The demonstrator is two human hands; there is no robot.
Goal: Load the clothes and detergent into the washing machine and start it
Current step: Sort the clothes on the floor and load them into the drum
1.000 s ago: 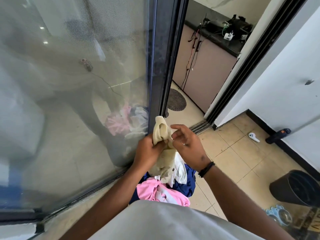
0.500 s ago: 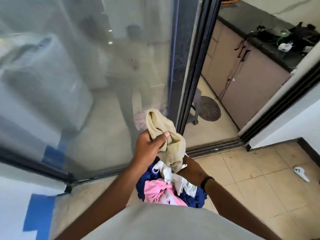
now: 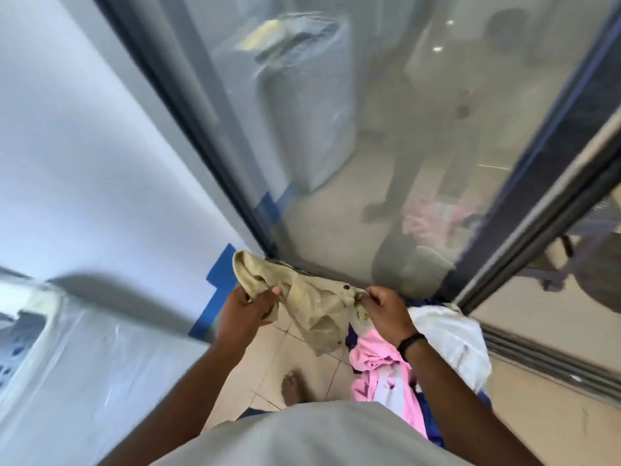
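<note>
While the person stands by a glass door (image 3: pixel 386 163), both hands hold a beige garment (image 3: pixel 312 304) stretched between them above the floor (image 3: pixel 289 358). The left hand (image 3: pixel 247 309) grips one bunched end, with the fingers (image 3: pixel 268 295) curled round the cloth and the thumb pressed on top. The right hand (image 3: pixel 386 309) pinches the other end near a small dark button, its fingers curled tight on the fabric. A dark band (image 3: pixel 410 341) sits on the right wrist. The middle of the garment sags in loose folds between the two hands.

Below the right forearm lies a pile of clothes (image 3: pixel 403 375) on the floor, just beside the door track: a pink piece (image 3: pixel 379 368), a white piece (image 3: pixel 450 334) and dark blue cloth (image 3: pixel 430 422) under them. The hanging garment overlaps the near edge of the pile in this view; whether it touches cannot be told. A bare foot (image 3: pixel 294 386) stands on the tiles left of the pile.

At the far left, a white washing machine (image 3: pixel 67 364) wrapped in clear film shows, with its perforated drum (image 3: pixel 16 351) visible from above. It stands against a white wall (image 3: pixel 84 146) edged with blue tape (image 3: pixel 215 297). The glass reflects the machine, the person and the pile faintly. The picture is blurred.
</note>
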